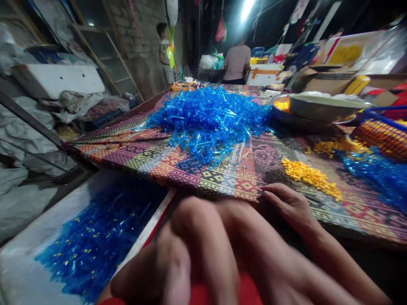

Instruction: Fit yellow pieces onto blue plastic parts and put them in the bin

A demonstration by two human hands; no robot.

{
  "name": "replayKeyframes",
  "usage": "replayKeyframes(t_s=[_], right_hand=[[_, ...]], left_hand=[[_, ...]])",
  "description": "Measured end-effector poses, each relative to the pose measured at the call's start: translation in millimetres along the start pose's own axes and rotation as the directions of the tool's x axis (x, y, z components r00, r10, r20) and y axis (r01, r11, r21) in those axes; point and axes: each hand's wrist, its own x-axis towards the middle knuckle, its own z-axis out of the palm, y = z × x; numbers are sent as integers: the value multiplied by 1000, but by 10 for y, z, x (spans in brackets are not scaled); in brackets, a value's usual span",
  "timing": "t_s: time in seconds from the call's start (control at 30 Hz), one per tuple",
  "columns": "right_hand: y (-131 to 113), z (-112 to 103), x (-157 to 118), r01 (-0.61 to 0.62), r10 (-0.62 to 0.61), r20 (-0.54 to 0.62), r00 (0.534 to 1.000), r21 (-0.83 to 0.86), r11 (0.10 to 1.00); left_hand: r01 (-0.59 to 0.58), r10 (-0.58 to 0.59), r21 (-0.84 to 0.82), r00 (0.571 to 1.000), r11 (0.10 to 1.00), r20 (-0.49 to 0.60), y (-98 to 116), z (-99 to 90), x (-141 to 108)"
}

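The right hand [291, 207] lies open and empty on a patterned woven mat [222, 182], near a yellow plastic strip of small pieces [310, 178] at 2 o'clock; the left hand cannot be made out. A heap of thin translucent blue plastic rods [210, 118] at 12 o'clock looks light, stiff and slippery, best pinched by single stems

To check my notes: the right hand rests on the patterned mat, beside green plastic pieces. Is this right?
No, the head view shows yellow plastic pieces beside the right hand, not green ones; it does rest on the patterned mat.
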Motion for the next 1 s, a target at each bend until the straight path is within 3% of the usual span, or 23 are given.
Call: replayKeyframes(t_s=[0.07,0.13,0.17,0.23,0.3,0.37,0.53,0.7,0.83,1.0], right_hand=[[-2,0,7,12,-12,7,1000,-3,1000],[4,1,14,26,-26,4,1000,-6,1000],[8,1,16,32,-32,2,999,-9,999],[16,1,16,42,-42,-4,999,-7,999],[22,2,12,51,-51,-9,999,-3,999],[26,5,10,59,-59,-10,998,8,998],[42,19,24,70,-70,-22,997,6,998],[36,15,28,75,-75,-24,997,8,997],[11,11,24,84,-83,-21,996,16,996],[-2,5,21,93,-92,-23,995,29,995]], left_hand=[[-62,63,11,997,998,-52,-48,23,123],[-145,179,191,968,971,-174,-215,-1,380],[-148,203,343,971,928,-129,-335,-22,537],[-90,114,572,994,815,-5,-606,-57,820],[-37,-4,707,998,706,56,-845,-49,976],[-72,-27,772,993,632,114,-985,22,995],[-242,94,767,968,595,232,-894,399,849],[-249,128,775,968,581,215,-705,732,815],[-291,221,778,955,556,199,-720,817,799],[-307,284,773,944,555,171,-784,793,792]])
